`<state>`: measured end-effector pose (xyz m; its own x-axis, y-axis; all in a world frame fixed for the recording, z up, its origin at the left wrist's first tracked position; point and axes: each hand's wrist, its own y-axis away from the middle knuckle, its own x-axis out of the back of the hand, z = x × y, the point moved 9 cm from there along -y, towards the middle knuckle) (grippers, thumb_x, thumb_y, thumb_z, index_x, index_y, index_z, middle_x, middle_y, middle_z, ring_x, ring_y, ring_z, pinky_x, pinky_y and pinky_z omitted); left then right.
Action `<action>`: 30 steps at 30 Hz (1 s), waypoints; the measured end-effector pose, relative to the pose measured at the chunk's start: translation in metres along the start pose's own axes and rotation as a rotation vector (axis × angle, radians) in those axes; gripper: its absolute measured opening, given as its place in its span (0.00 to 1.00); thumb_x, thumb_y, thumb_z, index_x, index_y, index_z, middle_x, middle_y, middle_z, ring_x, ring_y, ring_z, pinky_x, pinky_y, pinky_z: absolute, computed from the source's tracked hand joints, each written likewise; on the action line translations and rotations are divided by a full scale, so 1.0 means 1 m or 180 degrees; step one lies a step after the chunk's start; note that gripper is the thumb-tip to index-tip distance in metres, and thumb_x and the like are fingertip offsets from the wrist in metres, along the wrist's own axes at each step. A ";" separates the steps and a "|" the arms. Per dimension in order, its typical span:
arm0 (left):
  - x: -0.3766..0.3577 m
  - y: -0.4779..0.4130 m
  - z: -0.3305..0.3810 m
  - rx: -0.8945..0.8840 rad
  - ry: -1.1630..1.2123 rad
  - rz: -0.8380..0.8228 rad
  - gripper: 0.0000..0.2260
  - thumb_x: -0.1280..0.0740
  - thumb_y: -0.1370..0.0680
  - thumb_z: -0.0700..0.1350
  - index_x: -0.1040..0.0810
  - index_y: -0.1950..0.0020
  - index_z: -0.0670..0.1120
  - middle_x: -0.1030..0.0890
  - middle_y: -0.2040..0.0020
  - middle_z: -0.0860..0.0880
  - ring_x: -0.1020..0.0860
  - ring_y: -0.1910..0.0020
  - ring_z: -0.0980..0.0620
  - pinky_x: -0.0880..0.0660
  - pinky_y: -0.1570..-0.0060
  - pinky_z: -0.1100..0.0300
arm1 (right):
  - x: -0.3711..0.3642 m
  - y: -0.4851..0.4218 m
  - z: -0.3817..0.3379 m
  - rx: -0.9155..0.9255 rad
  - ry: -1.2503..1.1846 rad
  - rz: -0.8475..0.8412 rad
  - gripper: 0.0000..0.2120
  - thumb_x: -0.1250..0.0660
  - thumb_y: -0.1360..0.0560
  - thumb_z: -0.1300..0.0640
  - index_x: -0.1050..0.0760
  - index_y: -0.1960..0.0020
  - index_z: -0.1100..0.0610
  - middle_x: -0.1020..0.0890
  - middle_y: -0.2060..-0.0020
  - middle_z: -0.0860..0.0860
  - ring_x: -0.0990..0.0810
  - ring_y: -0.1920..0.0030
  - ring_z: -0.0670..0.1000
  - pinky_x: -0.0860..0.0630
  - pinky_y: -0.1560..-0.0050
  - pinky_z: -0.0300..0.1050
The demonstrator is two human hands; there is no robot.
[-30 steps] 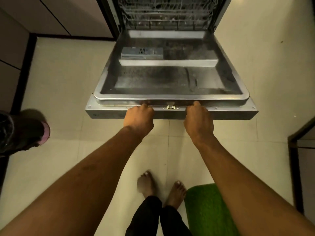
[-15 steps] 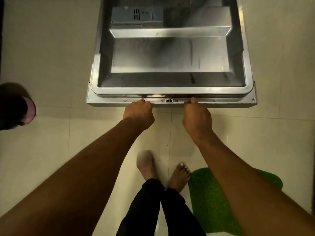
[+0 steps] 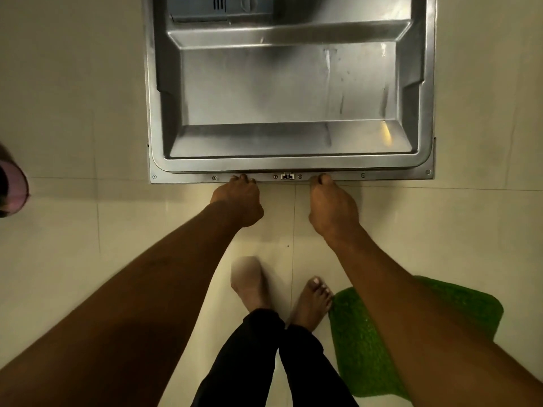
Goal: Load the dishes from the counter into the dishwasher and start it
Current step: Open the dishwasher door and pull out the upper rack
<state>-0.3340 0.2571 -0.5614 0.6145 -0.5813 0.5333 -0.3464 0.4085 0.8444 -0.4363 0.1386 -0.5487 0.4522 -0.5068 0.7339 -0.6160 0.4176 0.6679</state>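
I see the dishwasher door [image 3: 291, 92] hanging open, its steel inner face turned up at me and filling the top of the view. My left hand [image 3: 239, 201] is at the door's near edge, just left of the small latch [image 3: 287, 176] in the middle of that edge. My right hand [image 3: 333, 207] is just right of the latch. Both hands grip the edge: the left fingers [image 3: 244, 179] and the right fingers [image 3: 321, 179] curl over the rim, with the rest of each hand below the door.

As for progress, I judge we are at the door-handling stage and little more (I cannot tell from here whether the door is going down or coming up). No dishes show anywhere, neither hand carries one, and both the racks and the worktop lie outside the view. So I cannot say whether anything is loaded. Nothing suggests the machine is running, and with the door open it cannot have been started. At the least, starting it is left to do, and probably the loading too.

For writing, I can read none. The detergent box [image 3: 217, 4] at the far edge of the door has a slotted grille but no legible label, and no brand mark shows on the steel. Below the door's near edge are two bare feet on the pale tiled floor [image 3: 73, 127], with a green mat [image 3: 411, 333] to their right.
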 end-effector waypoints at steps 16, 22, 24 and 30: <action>0.007 -0.003 -0.013 -0.0131 -0.0098 -0.0286 0.24 0.38 0.19 0.52 0.34 0.26 0.42 0.32 0.26 0.41 0.33 0.28 0.41 0.30 0.35 0.47 | -0.008 -0.010 0.000 -0.0109 0.0189 -0.0369 0.33 0.32 0.26 0.58 0.40 0.25 0.61 0.33 0.29 0.58 0.33 0.30 0.59 0.31 0.33 0.55; 0.082 0.050 -0.034 -0.0230 0.0237 0.0619 0.22 0.41 0.17 0.50 0.35 0.25 0.45 0.34 0.25 0.43 0.34 0.27 0.43 0.34 0.31 0.47 | 0.071 0.022 -0.031 0.0131 0.0080 0.0353 0.28 0.36 0.22 0.50 0.39 0.25 0.57 0.36 0.26 0.58 0.40 0.25 0.59 0.43 0.26 0.57; 0.112 0.074 -0.036 -0.0228 0.0281 0.0922 0.24 0.40 0.17 0.49 0.39 0.22 0.46 0.40 0.21 0.43 0.41 0.23 0.42 0.40 0.27 0.45 | 0.107 0.038 -0.047 0.0221 0.0018 0.0552 0.29 0.37 0.21 0.49 0.41 0.24 0.57 0.40 0.24 0.57 0.44 0.23 0.59 0.47 0.24 0.57; 0.200 0.153 -0.037 -0.0217 0.0477 0.1626 0.27 0.43 0.16 0.49 0.48 0.19 0.49 0.52 0.18 0.45 0.54 0.20 0.43 0.52 0.22 0.45 | 0.217 0.081 -0.088 0.0298 0.0102 0.0938 0.33 0.41 0.19 0.45 0.50 0.21 0.55 0.49 0.21 0.56 0.54 0.21 0.57 0.54 0.23 0.55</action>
<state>-0.2381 0.2301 -0.3272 0.4758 -0.1917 0.8584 -0.5843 0.6607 0.4713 -0.3315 0.1291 -0.3247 0.2645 -0.3497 0.8987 -0.7797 0.4709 0.4127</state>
